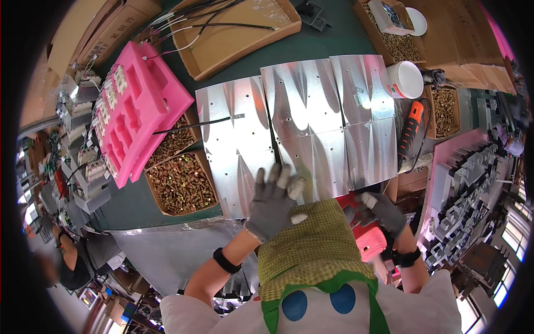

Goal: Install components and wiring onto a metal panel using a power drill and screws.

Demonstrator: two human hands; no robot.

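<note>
My left hand (273, 205), in a grey glove with pale fingertips, is at the near edge of the metal plates. Its fingers are spread and nothing is in them. Several shiny silver plates (308, 156) with drilled holes lie in two rows side by side on the bench. My right hand (382, 214), gloved alike, hangs just off the bench edge over a red object (368, 236). Its fingers are loosely bent and apart, with nothing visible in them. A thin black strip (206, 123) with a metal end lies across the left plates.
Left of the plates are pink foam trays (133, 111) and a box of brass-coloured fasteners (181, 183). An orange and black power tool (411, 128) and a white tub (406, 79) stand right. A cardboard tray (233, 33) with cables is behind. Another person (67, 256) is far left.
</note>
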